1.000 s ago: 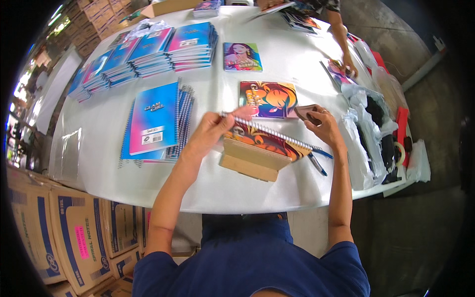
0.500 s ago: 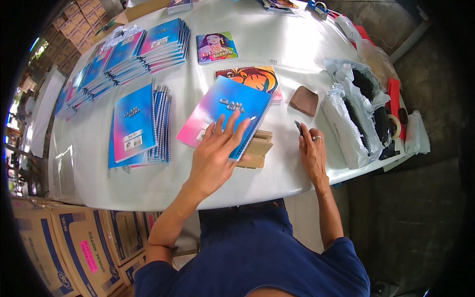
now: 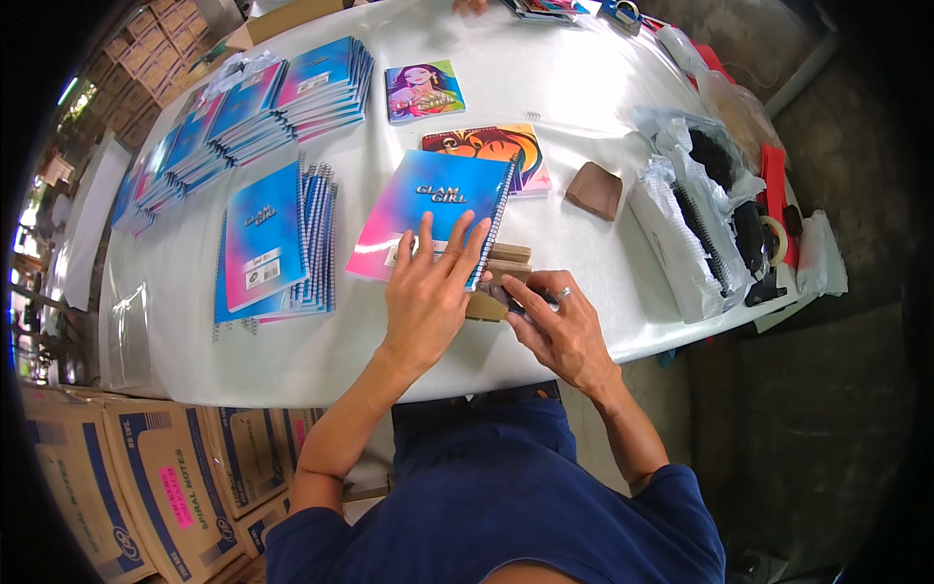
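While your left hand (image 3: 428, 292) is pressing flat, fingers spread, on one pink-and-blue spiral notebook (image 3: 433, 219) at the white table's (image 3: 545, 127) near edge, your right hand (image 3: 559, 326) is pinching a small dark tool (image 3: 508, 300) beside it. Two illustrated notebooks (image 3: 424, 91) are lying farther back.

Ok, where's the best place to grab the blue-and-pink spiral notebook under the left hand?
Probably the plain long edge of the blue-and-pink spiral notebook, coming from the left. It lies flat, the wire binding lines its right edge, and the left hand covers its near end.
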The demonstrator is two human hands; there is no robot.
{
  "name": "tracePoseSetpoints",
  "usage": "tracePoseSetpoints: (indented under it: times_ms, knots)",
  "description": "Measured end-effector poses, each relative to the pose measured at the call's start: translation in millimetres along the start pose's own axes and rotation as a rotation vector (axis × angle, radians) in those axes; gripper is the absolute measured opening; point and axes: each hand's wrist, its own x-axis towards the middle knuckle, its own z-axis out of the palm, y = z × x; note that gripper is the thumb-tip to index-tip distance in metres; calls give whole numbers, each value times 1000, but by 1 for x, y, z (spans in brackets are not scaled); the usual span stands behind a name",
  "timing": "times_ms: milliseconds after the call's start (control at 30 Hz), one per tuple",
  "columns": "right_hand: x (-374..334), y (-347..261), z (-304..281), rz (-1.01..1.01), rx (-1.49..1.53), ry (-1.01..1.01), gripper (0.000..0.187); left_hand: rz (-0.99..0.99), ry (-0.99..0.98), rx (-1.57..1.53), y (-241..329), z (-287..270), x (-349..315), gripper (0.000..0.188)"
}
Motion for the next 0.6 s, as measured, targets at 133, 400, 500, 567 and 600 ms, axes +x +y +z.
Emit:
tracePoseSetpoints:
  times_ms: [133,400,500,567,600]
  knots:
    - [18,10,-17,587,795,-597,30,-1,-19,-11,-5,-7,-5,58]
    - [39,45,-39,293,80,-60,26,-126,330,-73,-73,-86,31,65]
    - [15,118,-19,235,-295,-48,27,-163,424,-118,-98,-123,24,57]
    - [0,149,-12,175,-456,-93,29,-207,465,-223,-123,-138,14,49]
    - [-5,154,-10,63,-610,-24,42,-230,499,-345,-135,-144,9,51]
